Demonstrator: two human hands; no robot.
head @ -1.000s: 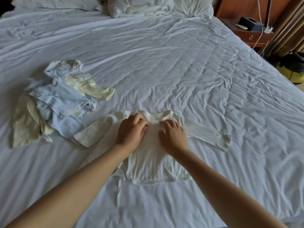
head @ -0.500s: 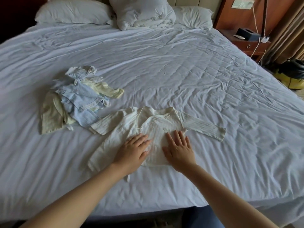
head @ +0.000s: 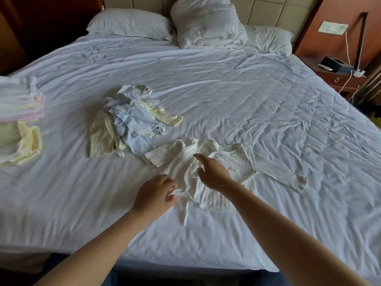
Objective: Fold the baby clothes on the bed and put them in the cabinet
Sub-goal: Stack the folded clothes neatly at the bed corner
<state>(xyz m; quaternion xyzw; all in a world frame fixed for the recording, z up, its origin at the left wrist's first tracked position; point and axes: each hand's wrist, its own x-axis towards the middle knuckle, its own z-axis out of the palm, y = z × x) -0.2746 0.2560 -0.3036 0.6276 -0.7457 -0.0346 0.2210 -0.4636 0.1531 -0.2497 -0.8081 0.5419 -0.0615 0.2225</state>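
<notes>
Baby clothes [head: 132, 122] are heaped on the bed [head: 247, 89], crumpled blue and yellow, unfolded; a folded stack [head: 18, 102] is seen far left. Nearest, a cream ribbed top [head: 233, 159] is spread flat, sleeves out. Its limp tie edge is pinched by the left hand [head: 154, 193]; the right hand [head: 213, 174] is held over it, fingers loosely spread. Stowing is judged undone.

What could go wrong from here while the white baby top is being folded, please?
The left hand pinches only a thin tie at the edge of the white top; pulling on so small a grip may bunch the cloth instead of folding it. One sleeve ends right beside the unfolded pile, so it might drag those pieces along. The right hand is open and pins nothing firmly, so the top may slide on the sheet.
</notes>
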